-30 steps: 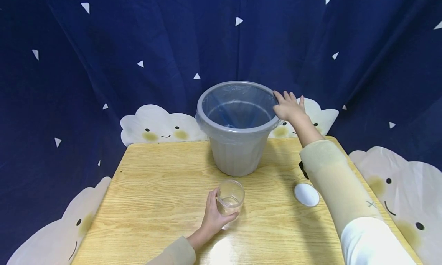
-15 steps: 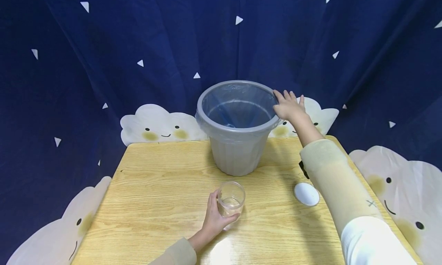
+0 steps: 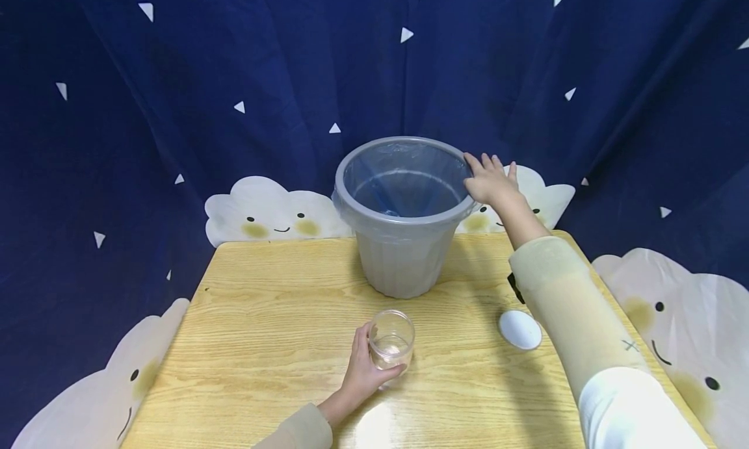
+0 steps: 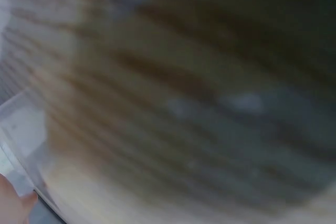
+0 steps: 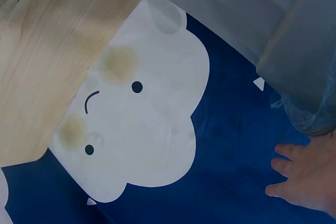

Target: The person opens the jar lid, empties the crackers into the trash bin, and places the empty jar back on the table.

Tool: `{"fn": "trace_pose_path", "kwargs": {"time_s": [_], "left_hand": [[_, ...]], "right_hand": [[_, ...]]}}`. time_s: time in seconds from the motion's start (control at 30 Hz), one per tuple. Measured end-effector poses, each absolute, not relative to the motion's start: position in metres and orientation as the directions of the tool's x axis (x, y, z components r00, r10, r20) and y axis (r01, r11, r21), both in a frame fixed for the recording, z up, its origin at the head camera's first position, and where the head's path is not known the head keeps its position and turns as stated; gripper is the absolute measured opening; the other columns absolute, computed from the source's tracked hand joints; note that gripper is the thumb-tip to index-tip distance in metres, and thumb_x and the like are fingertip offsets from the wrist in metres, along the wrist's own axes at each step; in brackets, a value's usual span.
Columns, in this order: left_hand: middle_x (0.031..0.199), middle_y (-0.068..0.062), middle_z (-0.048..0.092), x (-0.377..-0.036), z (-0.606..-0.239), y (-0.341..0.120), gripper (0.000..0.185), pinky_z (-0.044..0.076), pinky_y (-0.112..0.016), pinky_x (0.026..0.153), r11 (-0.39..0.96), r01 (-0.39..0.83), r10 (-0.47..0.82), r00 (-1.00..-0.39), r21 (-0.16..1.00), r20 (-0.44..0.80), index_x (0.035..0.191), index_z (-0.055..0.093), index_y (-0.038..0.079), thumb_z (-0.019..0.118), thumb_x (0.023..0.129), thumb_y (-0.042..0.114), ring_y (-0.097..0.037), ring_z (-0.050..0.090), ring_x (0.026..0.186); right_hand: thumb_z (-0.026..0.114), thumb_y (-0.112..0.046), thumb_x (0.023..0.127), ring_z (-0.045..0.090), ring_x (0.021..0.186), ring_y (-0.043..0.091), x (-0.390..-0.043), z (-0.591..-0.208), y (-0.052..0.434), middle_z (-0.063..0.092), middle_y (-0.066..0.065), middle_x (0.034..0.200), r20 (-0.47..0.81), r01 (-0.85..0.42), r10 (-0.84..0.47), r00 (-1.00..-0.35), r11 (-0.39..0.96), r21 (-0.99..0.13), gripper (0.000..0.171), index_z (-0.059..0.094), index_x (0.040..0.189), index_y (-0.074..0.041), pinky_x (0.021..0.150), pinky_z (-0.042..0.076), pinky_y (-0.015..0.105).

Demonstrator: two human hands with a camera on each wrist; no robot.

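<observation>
Lower centre of the frame: left hand (image 3: 361,371) grips a clear cup (image 3: 391,340) standing on the desk (image 3: 263,319); it looks light, rigid, slippery, best held round its wall. Right hand (image 3: 488,179) rests with straight fingers on the bin (image 3: 404,241) rim.

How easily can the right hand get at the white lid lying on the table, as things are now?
Probably yes. The right hand rests on the grey bucket's rim, holding nothing, and the white lid lies uncovered on the table beside that forearm, with nothing between them.
</observation>
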State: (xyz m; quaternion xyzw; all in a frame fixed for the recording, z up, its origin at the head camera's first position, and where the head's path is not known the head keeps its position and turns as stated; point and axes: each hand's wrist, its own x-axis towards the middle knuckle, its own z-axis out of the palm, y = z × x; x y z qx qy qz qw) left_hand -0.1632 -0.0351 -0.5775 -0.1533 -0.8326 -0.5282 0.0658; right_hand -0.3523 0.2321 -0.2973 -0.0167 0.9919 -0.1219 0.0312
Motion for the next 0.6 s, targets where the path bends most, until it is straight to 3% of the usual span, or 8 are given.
{"fn": "trace_pose_path", "kwargs": {"time_s": [0.6], "left_hand": [[0.123, -0.015, 0.038, -0.1625, -0.5766, -0.0378, 0.098, 0.040, -0.048, 0.095, 0.400, 0.290, 0.207, -0.953, 0.869, 0.223, 0.135, 0.025, 0.006, 0.082, 0.062, 0.038, -0.031, 0.042, 0.115]], "right_hand": [[0.029, -0.024, 0.093, -0.004, 0.136, 0.041, -0.3515, -0.2973, 0.2317, 0.003, 0.025, 0.150, -0.047, -0.028, -0.041, -0.998, 0.966, -0.257, 0.060, 0.006, 0.148, -0.012, 0.103, -0.013, 0.060]]}}
